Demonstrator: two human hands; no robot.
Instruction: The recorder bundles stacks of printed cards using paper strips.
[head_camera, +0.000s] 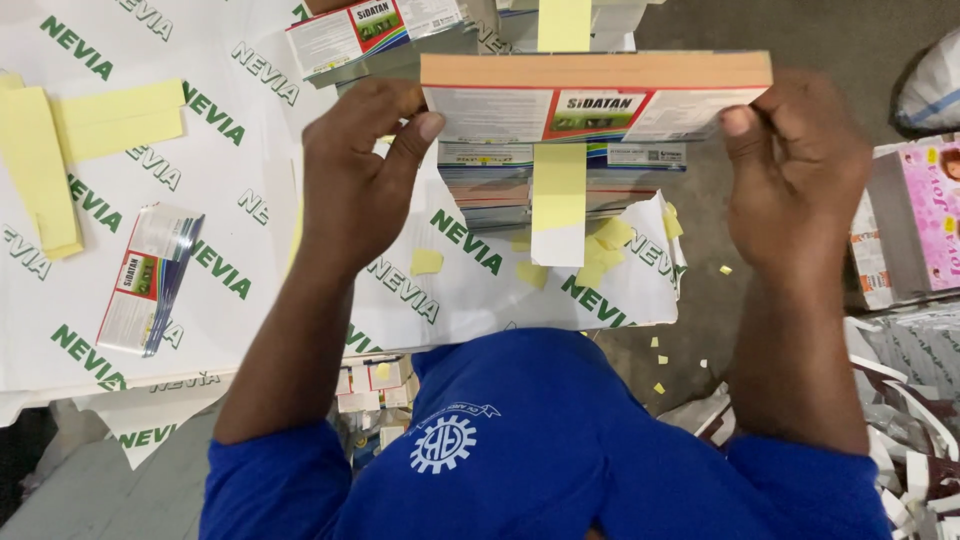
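Left hand (360, 170) and right hand (795, 165) raised level, well apart, each grip pinched shut.

Head-camera view, looking down on the wearer. The person wears a bright blue short-sleeved shirt (540, 440) of plain, smooth fabric, its folds showing as darker blue creases across the chest. A white emblem (443, 443) in the shape of a toothed gear wheel is printed on the chest, with a thin white scroll-like line of small lettering arching above it. The sleeves end above the elbows, one at lower left, one at lower right, leaving both forearms bare. The left hand (360, 170) and the right hand (800, 165) are bare: no gloves, rings, watch or wristband are visible. Fingernails are short and unpainted.
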